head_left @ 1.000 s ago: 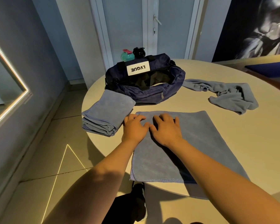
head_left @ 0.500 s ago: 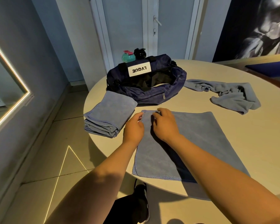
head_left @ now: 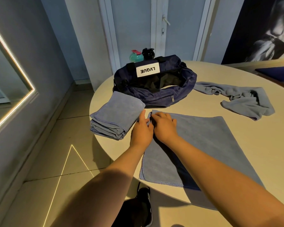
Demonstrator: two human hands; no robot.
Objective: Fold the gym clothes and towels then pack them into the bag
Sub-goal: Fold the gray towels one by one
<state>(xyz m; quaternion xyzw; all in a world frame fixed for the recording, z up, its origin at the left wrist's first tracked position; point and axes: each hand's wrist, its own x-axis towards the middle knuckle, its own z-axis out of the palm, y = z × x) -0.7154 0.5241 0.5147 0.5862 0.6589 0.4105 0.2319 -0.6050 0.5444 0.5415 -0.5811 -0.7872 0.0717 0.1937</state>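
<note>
A blue-grey towel (head_left: 211,141) lies flat on the round table (head_left: 266,141) in front of me, its near edge hanging over the rim. My left hand (head_left: 142,128) and my right hand (head_left: 164,126) meet at its far left corner, fingers curled on the slightly raised edge. A folded towel (head_left: 116,112) of the same colour sits just left of my hands. Behind it stands the open navy bag (head_left: 157,97) with a white label. A crumpled blue-grey towel (head_left: 246,100) lies to the right of the bag.
A teal bottle (head_left: 136,56) and a black bottle (head_left: 148,53) stand behind the bag at the table's far edge. The table's left rim runs close to the folded towel. My dark shoe (head_left: 143,202) shows on the tiled floor below.
Both hands slid from flat on the towel's far left part up to its far left corner, and their fingers curled onto the edge.
</note>
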